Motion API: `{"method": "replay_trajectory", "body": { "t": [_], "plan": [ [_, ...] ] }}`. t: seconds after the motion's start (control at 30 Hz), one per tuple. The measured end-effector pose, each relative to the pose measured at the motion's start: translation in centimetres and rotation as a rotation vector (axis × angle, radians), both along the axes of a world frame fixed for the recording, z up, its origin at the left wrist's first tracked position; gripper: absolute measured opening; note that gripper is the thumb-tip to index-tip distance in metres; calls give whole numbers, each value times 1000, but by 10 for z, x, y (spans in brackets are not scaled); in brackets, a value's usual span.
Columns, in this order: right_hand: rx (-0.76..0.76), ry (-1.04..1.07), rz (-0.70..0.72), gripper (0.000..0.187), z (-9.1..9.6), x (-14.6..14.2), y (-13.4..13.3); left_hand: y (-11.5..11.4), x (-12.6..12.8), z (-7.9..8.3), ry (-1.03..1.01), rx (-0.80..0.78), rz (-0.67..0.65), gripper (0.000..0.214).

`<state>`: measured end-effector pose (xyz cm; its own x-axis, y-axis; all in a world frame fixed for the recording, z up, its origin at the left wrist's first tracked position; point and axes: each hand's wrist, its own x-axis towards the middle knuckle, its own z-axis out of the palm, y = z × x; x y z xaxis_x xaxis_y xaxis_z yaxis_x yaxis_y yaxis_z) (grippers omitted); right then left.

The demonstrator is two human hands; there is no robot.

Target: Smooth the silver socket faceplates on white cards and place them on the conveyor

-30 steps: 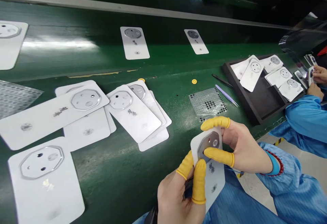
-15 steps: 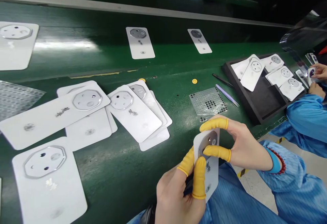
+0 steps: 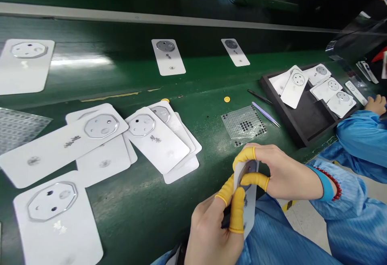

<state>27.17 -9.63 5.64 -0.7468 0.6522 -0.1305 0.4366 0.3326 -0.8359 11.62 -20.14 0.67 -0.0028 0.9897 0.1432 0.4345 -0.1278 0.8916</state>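
Firmly, a white card point(image 3: 246, 206) is held between both hands, nearly upright and almost edge-on to the head camera, above a blue smock point(image 3: 272, 232) and just off the edge of the green desk point(image 3: 136, 220). An octagonal metal plate point(image 3: 248, 171) on its upper end is partly hidden. The right hand point(image 3: 284, 174) is curved over from the side, and its fingers point(image 3: 255, 179) pinch the card around the plate. The lower part is pinched by the curled fingers point(image 3: 237, 210) of the left hand point(image 3: 208, 232), so the card seems to be steadied from both ends. Yellow finger cots point(image 3: 226, 189) are worn, apparently to keep bare skin off the parts. Similar cards point(image 3: 157, 140) are laid overlapping on the desk, plates facing up, perhaps so that each face can be seen. A black tray point(image 3: 305, 126) holding more cards is placed to the right, with purple tweezers point(image 3: 266, 114) and a clear dimpled sheet point(image 3: 243, 125) set within reach. Beyond the tray, a co-worker's hand point(image 3: 375, 104) is seen at the right edge.
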Motion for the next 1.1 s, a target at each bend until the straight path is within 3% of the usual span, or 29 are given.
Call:
{"method": "replay_trajectory", "body": {
  "t": [0.17,0.27,0.47,0.6,0.83,1.1],
  "plan": [
    [105,-169,-39,29,-11,-3,-9,-5,1,-9,-29,-134,69,14],
    [108,-195,-68,27,-15,-6,-5,-2,1,-11,-115,-234,94,11],
    [-90,-4,14,25,-23,-5,21,22,1,-11,-350,-386,66,15],
    [-168,50,-10,20,-27,-3,30,29,-1,-14,-326,-391,66,12],
    [47,-19,-43,27,-30,-7,28,44,-6,-26,-392,-444,-18,13],
    [38,-83,-222,24,-76,-20,49,79,-9,-51,-416,-464,38,15]
  ]
}}
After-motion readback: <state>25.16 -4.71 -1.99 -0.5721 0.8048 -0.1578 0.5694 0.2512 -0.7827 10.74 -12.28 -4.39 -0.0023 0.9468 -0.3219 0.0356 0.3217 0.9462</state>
